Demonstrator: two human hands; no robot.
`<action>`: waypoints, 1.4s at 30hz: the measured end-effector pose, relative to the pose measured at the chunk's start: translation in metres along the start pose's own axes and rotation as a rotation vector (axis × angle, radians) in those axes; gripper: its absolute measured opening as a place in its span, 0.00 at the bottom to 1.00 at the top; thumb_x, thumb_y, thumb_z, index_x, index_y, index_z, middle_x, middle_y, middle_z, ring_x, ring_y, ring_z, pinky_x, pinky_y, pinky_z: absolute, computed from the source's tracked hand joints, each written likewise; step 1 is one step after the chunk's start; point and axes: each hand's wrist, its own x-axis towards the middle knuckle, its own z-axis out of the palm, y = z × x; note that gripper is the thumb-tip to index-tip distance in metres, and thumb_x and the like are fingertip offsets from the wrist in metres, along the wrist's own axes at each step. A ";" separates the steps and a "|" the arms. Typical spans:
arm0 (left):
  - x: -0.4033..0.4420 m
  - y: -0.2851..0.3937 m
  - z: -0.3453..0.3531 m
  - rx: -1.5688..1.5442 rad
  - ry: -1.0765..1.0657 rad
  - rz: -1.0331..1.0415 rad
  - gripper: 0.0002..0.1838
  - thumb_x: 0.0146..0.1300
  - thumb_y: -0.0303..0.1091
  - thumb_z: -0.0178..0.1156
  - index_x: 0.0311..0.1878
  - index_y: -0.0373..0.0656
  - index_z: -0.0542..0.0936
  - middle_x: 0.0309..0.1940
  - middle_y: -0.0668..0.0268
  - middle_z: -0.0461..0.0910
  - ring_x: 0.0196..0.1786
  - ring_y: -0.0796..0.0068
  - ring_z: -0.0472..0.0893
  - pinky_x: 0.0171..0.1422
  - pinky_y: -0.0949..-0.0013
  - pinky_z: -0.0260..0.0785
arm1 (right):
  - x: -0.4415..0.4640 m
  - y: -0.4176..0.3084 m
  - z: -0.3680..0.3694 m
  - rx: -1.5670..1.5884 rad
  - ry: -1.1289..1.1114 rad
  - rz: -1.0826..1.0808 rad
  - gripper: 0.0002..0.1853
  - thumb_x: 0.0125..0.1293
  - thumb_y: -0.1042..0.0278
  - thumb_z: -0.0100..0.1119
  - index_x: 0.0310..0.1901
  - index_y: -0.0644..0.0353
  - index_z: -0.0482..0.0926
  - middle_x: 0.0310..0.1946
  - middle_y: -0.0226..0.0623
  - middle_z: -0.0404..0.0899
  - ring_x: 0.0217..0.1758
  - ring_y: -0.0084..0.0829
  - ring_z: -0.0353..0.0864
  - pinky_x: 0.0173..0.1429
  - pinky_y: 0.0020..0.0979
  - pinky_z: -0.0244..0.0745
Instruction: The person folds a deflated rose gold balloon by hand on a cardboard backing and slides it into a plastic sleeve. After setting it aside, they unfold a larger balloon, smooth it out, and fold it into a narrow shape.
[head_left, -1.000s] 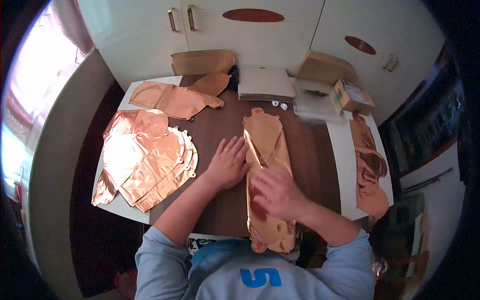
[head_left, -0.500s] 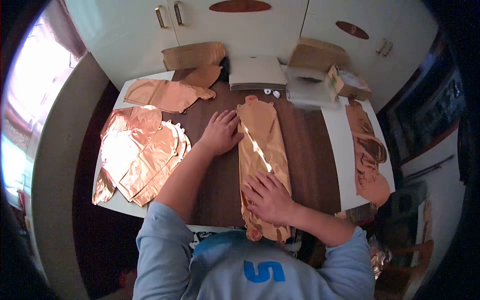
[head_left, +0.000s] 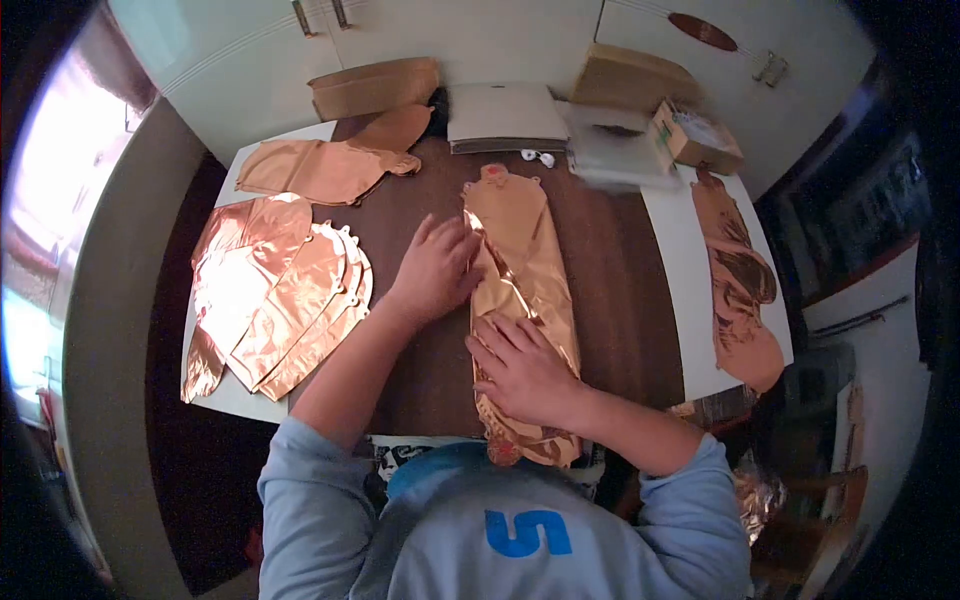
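Note:
A long, flat rose-gold foil balloon lies lengthwise on the brown middle of the table, with small tabs along its edge and a reddish mark at each end. My right hand rests on its lower half, palm down and fingers stretched out. Beside the balloon's left edge is my left hand, fingers extended and the thumb side at the foil. Whether that thumb presses on the edge I cannot tell. Creases and a bright shine run across the foil between the hands.
More flat foil pieces are stacked at the left, with another foil piece behind them. A crumpled foil balloon lies at the right edge. Along the back stand a white box, white earbuds, clear plastic bags and a small carton.
My right hand has slid slightly up and left over the balloon. The left hand's fingers have shifted off the foil's upper left edge. The whole view has tilted a little.

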 end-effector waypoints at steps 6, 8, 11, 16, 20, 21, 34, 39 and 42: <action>-0.027 0.021 -0.003 -0.069 -0.031 0.027 0.25 0.60 0.43 0.67 0.58 0.42 0.78 0.60 0.58 0.77 0.69 0.54 0.72 0.76 0.41 0.53 | -0.006 -0.003 0.003 -0.048 0.016 -0.015 0.33 0.61 0.52 0.64 0.64 0.65 0.72 0.63 0.48 0.70 0.69 0.48 0.64 0.71 0.50 0.60; -0.023 0.018 -0.002 -0.054 -0.007 0.022 0.26 0.60 0.45 0.67 0.59 0.44 0.78 0.61 0.58 0.77 0.69 0.54 0.71 0.76 0.41 0.53 | -0.012 -0.011 0.005 -0.046 -0.020 0.001 0.34 0.62 0.51 0.63 0.64 0.65 0.72 0.63 0.48 0.70 0.70 0.48 0.64 0.72 0.50 0.59; -0.016 0.011 0.000 -0.011 -0.028 0.003 0.27 0.60 0.47 0.67 0.61 0.47 0.78 0.61 0.59 0.76 0.69 0.53 0.71 0.76 0.41 0.54 | -0.033 -0.028 0.006 -0.097 -0.086 0.005 0.34 0.66 0.48 0.57 0.66 0.65 0.71 0.68 0.49 0.67 0.73 0.48 0.62 0.74 0.53 0.55; -0.012 0.006 0.001 -0.030 -0.023 -0.002 0.28 0.60 0.49 0.67 0.62 0.49 0.78 0.61 0.60 0.76 0.69 0.52 0.71 0.76 0.40 0.53 | -0.048 -0.044 -0.010 -0.005 -0.057 0.078 0.35 0.62 0.49 0.62 0.66 0.63 0.70 0.66 0.48 0.68 0.73 0.48 0.60 0.74 0.51 0.55; -0.007 0.006 -0.005 -0.038 -0.053 -0.001 0.28 0.61 0.50 0.67 0.62 0.51 0.78 0.61 0.60 0.75 0.70 0.52 0.70 0.77 0.40 0.52 | -0.043 -0.046 -0.012 0.046 -0.033 0.117 0.37 0.59 0.46 0.65 0.65 0.63 0.71 0.64 0.48 0.69 0.71 0.47 0.63 0.71 0.51 0.57; -0.006 0.005 -0.006 -0.040 -0.060 0.002 0.28 0.61 0.51 0.67 0.62 0.51 0.79 0.61 0.60 0.76 0.70 0.52 0.70 0.77 0.40 0.52 | -0.039 -0.046 -0.014 0.043 -0.018 0.121 0.38 0.58 0.46 0.65 0.65 0.63 0.71 0.63 0.47 0.69 0.69 0.47 0.64 0.69 0.50 0.59; 0.020 -0.013 0.011 0.003 -0.025 -0.115 0.26 0.62 0.52 0.64 0.58 0.47 0.79 0.60 0.59 0.77 0.69 0.56 0.71 0.76 0.39 0.52 | -0.035 -0.058 -0.006 -0.067 -0.062 0.147 0.34 0.59 0.46 0.65 0.60 0.63 0.73 0.58 0.43 0.73 0.60 0.40 0.70 0.61 0.43 0.64; 0.002 0.016 0.011 0.020 0.046 -0.136 0.34 0.65 0.51 0.62 0.68 0.40 0.71 0.67 0.50 0.71 0.72 0.46 0.66 0.77 0.37 0.49 | -0.048 0.000 -0.018 0.208 0.141 0.143 0.28 0.62 0.58 0.64 0.61 0.64 0.73 0.53 0.42 0.77 0.57 0.43 0.75 0.62 0.45 0.65; -0.022 0.059 -0.005 -0.053 -0.032 -0.093 0.41 0.66 0.55 0.59 0.73 0.36 0.63 0.71 0.42 0.63 0.75 0.39 0.60 0.78 0.38 0.47 | -0.044 0.045 -0.048 0.011 0.182 0.215 0.29 0.65 0.62 0.61 0.66 0.64 0.70 0.65 0.46 0.70 0.69 0.47 0.67 0.73 0.48 0.59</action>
